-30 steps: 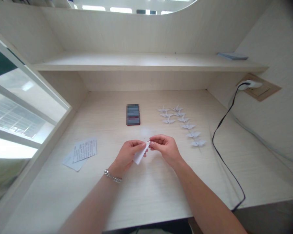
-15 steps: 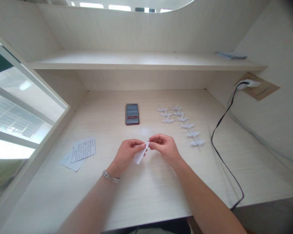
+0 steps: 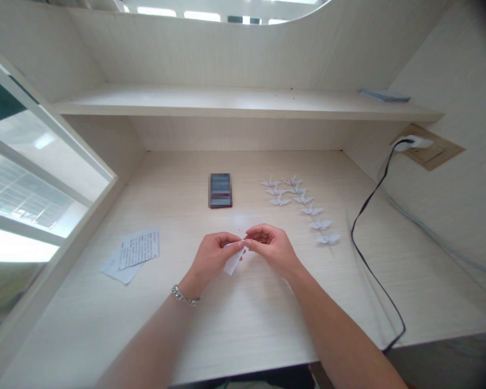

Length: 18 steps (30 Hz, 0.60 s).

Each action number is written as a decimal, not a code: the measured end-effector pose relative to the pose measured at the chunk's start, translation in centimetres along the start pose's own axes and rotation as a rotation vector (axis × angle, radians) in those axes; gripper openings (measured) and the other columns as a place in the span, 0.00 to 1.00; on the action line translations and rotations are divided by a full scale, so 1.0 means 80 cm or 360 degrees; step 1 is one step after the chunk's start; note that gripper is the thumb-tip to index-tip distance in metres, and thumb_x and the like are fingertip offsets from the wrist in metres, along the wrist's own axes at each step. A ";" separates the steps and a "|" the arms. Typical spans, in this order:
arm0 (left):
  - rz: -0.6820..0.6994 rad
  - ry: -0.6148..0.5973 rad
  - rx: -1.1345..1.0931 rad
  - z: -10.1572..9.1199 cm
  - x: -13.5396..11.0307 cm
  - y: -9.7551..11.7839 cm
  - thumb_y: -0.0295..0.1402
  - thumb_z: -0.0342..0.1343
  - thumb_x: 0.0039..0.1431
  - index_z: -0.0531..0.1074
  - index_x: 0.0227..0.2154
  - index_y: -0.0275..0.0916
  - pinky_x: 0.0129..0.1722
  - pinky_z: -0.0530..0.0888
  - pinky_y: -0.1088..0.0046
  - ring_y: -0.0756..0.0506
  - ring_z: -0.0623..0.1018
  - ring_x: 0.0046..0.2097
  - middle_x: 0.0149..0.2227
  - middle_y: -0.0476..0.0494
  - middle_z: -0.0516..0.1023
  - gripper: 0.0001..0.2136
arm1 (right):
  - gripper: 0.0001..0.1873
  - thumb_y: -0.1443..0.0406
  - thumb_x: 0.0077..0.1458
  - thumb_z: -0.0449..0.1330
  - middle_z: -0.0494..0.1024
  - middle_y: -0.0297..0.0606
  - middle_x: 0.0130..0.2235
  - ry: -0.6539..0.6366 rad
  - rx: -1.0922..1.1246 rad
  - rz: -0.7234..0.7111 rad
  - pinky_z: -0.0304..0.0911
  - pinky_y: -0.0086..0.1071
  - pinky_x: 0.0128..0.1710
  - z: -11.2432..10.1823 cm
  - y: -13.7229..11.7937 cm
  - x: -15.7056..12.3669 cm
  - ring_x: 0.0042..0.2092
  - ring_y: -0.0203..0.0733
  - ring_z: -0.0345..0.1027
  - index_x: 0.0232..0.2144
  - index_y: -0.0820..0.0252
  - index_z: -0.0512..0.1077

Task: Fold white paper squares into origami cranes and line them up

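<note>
Between my two hands is a small piece of folded white paper (image 3: 232, 262), held just above the middle of the desk. My left hand (image 3: 215, 254) pinches it between thumb and fingers, and the paper's lower end hangs below them. At its upper end, my right hand (image 3: 269, 244) has thumb and forefinger closed on the tip, close against the left thumb. The fingertips hide that upper end. Beyond my right hand lie several white paper cranes (image 3: 311, 210) in loose rows, wings spread.
A dark phone-like object (image 3: 220, 190), its face blurred, lies behind my hands. Printed paper (image 3: 139, 249) overlaps a plain sheet at left. A black cable (image 3: 362, 248) runs from the wall socket (image 3: 431, 148) over the desk's right side. A shelf (image 3: 243, 102) spans the back.
My right thumb and fingertips have come closer to my left thumb, closing over the paper's upper tip. The cranes and other things on the desk stay in place.
</note>
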<state>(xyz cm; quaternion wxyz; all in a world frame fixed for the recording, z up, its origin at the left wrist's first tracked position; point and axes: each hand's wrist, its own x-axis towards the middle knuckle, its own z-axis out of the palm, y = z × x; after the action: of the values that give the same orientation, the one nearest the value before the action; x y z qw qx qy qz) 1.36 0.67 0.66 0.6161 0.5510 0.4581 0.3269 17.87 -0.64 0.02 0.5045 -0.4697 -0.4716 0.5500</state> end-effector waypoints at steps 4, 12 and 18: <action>0.0063 0.0004 0.0068 0.002 -0.001 -0.002 0.42 0.57 0.47 0.75 0.29 0.34 0.23 0.67 0.76 0.48 0.73 0.25 0.25 0.43 0.77 0.14 | 0.14 0.63 0.34 0.68 0.76 0.36 0.26 0.0018 0.0036 0.0035 0.68 0.33 0.30 0.003 0.001 0.000 0.27 0.39 0.70 0.27 0.61 0.73; 0.0039 -0.0003 0.0065 0.002 -0.002 0.002 0.40 0.57 0.48 0.74 0.29 0.34 0.23 0.67 0.77 0.49 0.73 0.25 0.25 0.43 0.77 0.12 | 0.14 0.63 0.35 0.67 0.76 0.36 0.25 -0.0004 0.0202 0.0179 0.67 0.31 0.28 -0.003 -0.004 0.002 0.26 0.37 0.70 0.29 0.63 0.73; -0.0025 0.0030 0.0072 -0.001 -0.002 0.003 0.39 0.58 0.48 0.74 0.29 0.33 0.22 0.67 0.77 0.49 0.73 0.24 0.24 0.43 0.77 0.12 | 0.15 0.58 0.44 0.62 0.77 0.39 0.30 0.0001 0.0054 0.0118 0.67 0.32 0.31 -0.007 -0.003 0.003 0.29 0.37 0.71 0.33 0.62 0.73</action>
<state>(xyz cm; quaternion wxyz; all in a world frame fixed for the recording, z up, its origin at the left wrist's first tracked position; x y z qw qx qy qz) 1.28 0.63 0.94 0.6018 0.5580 0.4755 0.3169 18.47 -0.40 0.21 0.4919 -0.4784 -0.4442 0.5761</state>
